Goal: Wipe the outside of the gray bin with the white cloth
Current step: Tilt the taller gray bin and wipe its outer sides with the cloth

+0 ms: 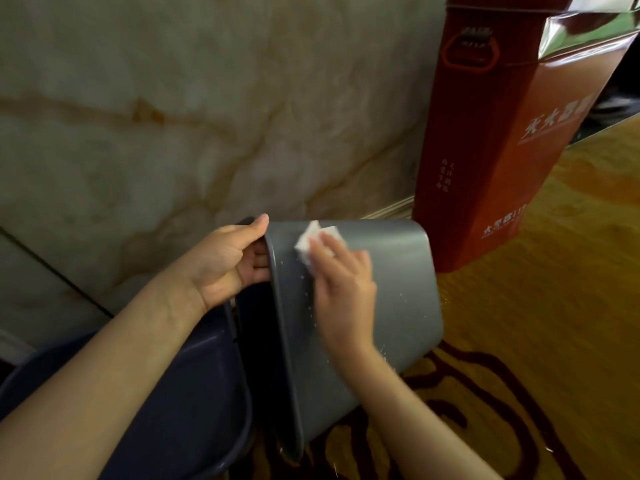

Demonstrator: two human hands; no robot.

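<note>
The gray bin (398,289) is tipped on its side above the carpet, its open mouth turned to the left and its base to the right. My left hand (228,261) grips the upper rim, thumb on the outside and fingers inside the mouth. My right hand (343,282) lies flat on the bin's outer wall near the rim and presses a small folded white cloth (313,242) against it. The cloth sticks out past my fingertips. Small pale specks dot the wall around my right hand.
A tall red metal box (491,140) with white lettering stands on the floor just behind the bin's base. A marble wall (173,116) fills the left and back. Yellow carpet (571,271) with dark red patterns covers the floor. A dark blue rounded container (180,393) sits under my left forearm.
</note>
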